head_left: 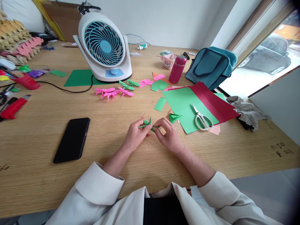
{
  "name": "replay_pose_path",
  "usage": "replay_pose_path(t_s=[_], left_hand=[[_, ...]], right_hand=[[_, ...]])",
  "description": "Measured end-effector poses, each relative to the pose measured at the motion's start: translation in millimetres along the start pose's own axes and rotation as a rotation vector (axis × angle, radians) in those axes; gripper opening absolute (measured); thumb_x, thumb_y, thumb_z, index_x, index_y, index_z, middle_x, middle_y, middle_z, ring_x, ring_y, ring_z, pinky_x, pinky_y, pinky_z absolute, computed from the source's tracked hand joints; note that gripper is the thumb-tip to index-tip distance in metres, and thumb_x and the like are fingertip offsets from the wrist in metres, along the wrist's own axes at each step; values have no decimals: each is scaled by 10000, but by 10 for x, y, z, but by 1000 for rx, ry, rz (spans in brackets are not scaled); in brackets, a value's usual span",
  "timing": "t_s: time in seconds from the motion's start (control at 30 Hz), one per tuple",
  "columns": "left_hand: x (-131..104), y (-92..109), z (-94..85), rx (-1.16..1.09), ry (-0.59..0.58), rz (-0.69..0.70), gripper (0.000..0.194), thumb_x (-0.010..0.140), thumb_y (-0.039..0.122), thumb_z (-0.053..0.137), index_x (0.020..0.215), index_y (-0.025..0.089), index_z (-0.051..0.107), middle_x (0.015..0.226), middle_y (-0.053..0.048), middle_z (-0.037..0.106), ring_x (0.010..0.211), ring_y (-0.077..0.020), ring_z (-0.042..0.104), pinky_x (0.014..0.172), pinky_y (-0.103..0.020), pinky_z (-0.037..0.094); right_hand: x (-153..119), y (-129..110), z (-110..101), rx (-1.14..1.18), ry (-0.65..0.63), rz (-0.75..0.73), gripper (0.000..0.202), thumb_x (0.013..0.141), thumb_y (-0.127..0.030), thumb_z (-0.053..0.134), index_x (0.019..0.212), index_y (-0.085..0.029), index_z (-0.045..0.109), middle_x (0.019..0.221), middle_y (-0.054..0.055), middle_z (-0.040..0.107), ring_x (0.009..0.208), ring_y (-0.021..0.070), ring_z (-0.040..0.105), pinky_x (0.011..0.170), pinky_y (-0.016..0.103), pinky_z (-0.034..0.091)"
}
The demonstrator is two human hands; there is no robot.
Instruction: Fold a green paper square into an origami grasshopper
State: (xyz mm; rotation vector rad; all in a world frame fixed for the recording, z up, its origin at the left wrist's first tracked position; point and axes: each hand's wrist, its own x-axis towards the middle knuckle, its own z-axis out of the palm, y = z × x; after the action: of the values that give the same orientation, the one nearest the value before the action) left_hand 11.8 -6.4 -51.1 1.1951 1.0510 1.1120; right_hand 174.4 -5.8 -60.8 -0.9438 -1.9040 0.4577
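Note:
Between my two hands, just above the table, is a small green folded paper figure point(146, 122) with thin pointed parts. My left hand point(136, 135) pinches its body between thumb and fingers. My right hand point(169, 135) closes thumb and fingertips on a narrow part at its right side. Just beyond my right hand lies a green folded paper piece point(174, 117). Farther off are a small green paper rectangle point(160, 103), several pink folded paper figures point(110, 92) and green folded paper figures point(127, 85). White-handled scissors point(202, 120) rest on a green paper sheet point(185, 106).
A black phone point(72, 140) lies at left, near a red cutter knife point(15, 107). Behind stand a white fan point(105, 47) with a black cord, a pink-red bottle point(178, 69) and a teal bag point(211, 67). Red paper point(214, 104) lies at right beside a crumpled cloth point(246, 111).

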Motion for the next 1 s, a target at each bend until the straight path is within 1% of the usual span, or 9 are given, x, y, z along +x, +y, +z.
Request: replay_pose_path(t_s=[0.07, 0.2, 0.37, 0.43, 0.53, 0.63, 0.73, 0.87, 1.0], left_hand=[[1, -6, 2, 7, 5, 4, 309, 756, 439, 744, 777, 155, 624, 735, 17, 548, 691, -122, 555, 539, -231, 586], [3, -26, 4, 22, 11, 16, 313, 763, 453, 737, 796, 157, 640, 761, 3, 578, 726, -137, 582, 555, -228, 581], [8, -71, 1, 28, 4, 37, 310, 776, 454, 729, 801, 162, 629, 775, -2, 608, 736, -144, 612, 557, -222, 574], [9, -76, -1, 32, 4, 45, 305, 785, 449, 723, 806, 160, 627, 784, -2, 613, 731, -142, 617, 562, -226, 579], [11, -61, -5, 31, 3, 47, 296, 793, 439, 716, 822, 156, 634, 806, -4, 623, 734, -137, 622, 578, -228, 583], [15, -44, -6, 35, -9, 30, 291, 790, 431, 714, 818, 154, 627, 791, -5, 628, 735, -137, 621, 574, -226, 581], [20, -44, -2, 76, -15, 18, 286, 770, 419, 726, 804, 157, 614, 796, -10, 644, 749, -148, 636, 568, -225, 579], [30, -61, 4, 145, 22, 28, 264, 731, 384, 749, 786, 160, 621, 768, -8, 652, 726, -154, 646, 575, -224, 567], [40, -69, 2, 174, 36, 57, 222, 732, 360, 740, 775, 154, 671, 759, -15, 677, 714, -153, 650, 618, -229, 554]], right_hand=[[-3, -2, -7, -6, -11, 11, 93, 905, -142, 516, 864, -225, 528, 828, 37, 576, 806, 186, 554, 732, 325, 464], [-4, -18, -12, -1, -24, 81, 81, 913, -178, 523, 852, -231, 531, 828, 43, 573, 810, 195, 550, 743, 338, 460], [6, -39, 4, 73, -15, 171, 100, 907, -235, 546, 810, -228, 524, 802, 31, 564, 779, 183, 546, 729, 323, 465], [6, -35, 14, 142, -6, 242, 122, 909, -286, 564, 807, -223, 536, 807, 29, 576, 771, 175, 562, 721, 311, 474], [5, -14, 27, 310, -10, 404, 176, 905, -368, 583, 828, -211, 569, 781, 24, 601, 722, 162, 579, 663, 290, 467], [11, 0, 34, 406, -22, 521, 209, 873, -400, 619, 832, -200, 576, 682, -4, 576, 617, 137, 527, 567, 263, 401], [25, -16, 33, 386, -19, 548, 210, 852, -395, 630, 808, -199, 567, 634, -24, 541, 572, 120, 480, 526, 248, 350], [39, -55, 19, 359, -15, 548, 208, 845, -388, 625, 779, -201, 560, 637, -22, 553, 574, 121, 500, 533, 248, 366], [36, -46, 12, 413, -45, 578, 235, 848, -422, 617, 789, -199, 573, 657, -2, 589, 599, 137, 531, 553, 260, 387]])
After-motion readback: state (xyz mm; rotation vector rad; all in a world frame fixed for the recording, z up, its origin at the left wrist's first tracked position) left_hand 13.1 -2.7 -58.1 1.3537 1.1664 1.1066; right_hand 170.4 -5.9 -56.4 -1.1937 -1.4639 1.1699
